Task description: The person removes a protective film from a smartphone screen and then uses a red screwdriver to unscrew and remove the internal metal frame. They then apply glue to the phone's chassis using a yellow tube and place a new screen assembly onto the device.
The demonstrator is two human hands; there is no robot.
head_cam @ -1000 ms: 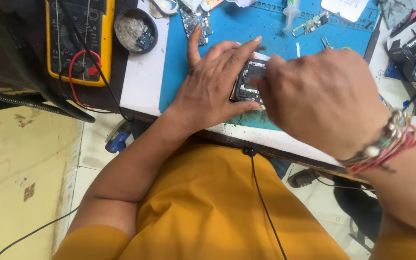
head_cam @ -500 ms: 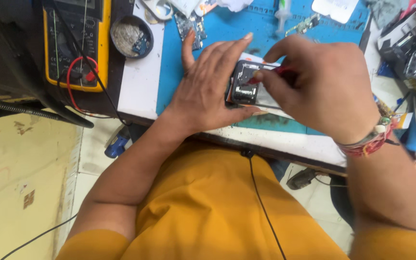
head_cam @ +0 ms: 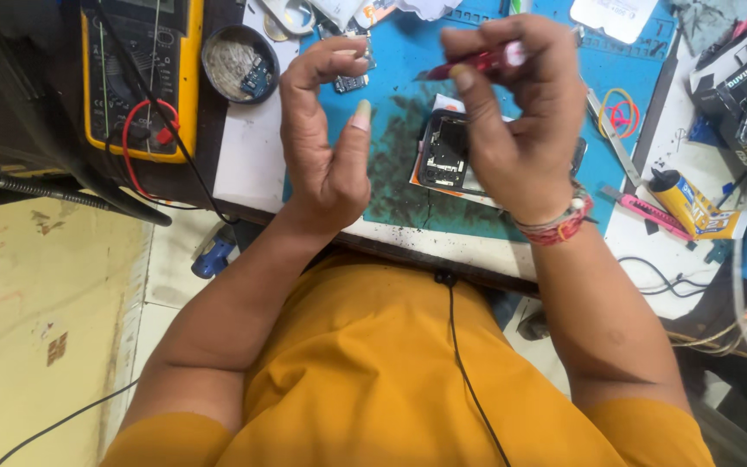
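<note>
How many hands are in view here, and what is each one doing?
2. The left hand is raised and open, empty, above the blue mat. The right hand pinches a red tool over the opened phone.

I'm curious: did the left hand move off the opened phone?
Yes. The left hand lifted off the opened phone, now leftward above the blue mat.

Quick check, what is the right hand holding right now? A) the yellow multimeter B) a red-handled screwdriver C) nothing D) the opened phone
B: the right hand pinches a red-handled screwdriver above the opened phone, which lies untouched on the blue mat.
</note>
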